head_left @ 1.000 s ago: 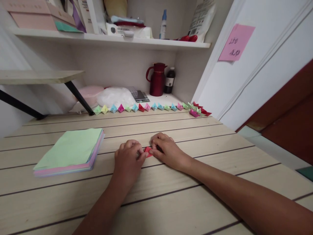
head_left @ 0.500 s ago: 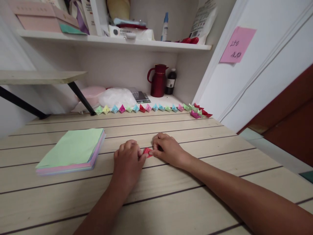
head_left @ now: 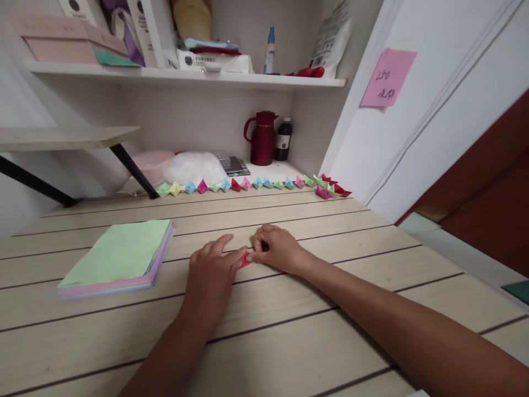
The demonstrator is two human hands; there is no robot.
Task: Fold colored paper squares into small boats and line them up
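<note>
A small piece of folded red paper (head_left: pixel 245 260) lies on the wooden tabletop between my two hands. My left hand (head_left: pixel 210 270) is at its left side, the thumb pressed on the paper and the index finger raised apart from it. From the right, my right hand (head_left: pixel 278 249) pins the paper with its thumb, the other fingers curled in. Much of the paper is covered by my fingertips, so its exact folded shape is hard to make out.
At the left lies a stack of coloured paper squares (head_left: pixel 119 251), green on top. Several folded paper boats (head_left: pixel 225 185) line the table's back edge, with a cluster at the right. Behind them stand a red thermos jug (head_left: pixel 263 140) and a dark bottle (head_left: pixel 283 140). A black-legged shelf (head_left: pixel 132 170) rises at left.
My left index finger has lifted and straightened away from the thumb. The red paper is now more covered by my thumbs. The whole view has shifted slightly.
</note>
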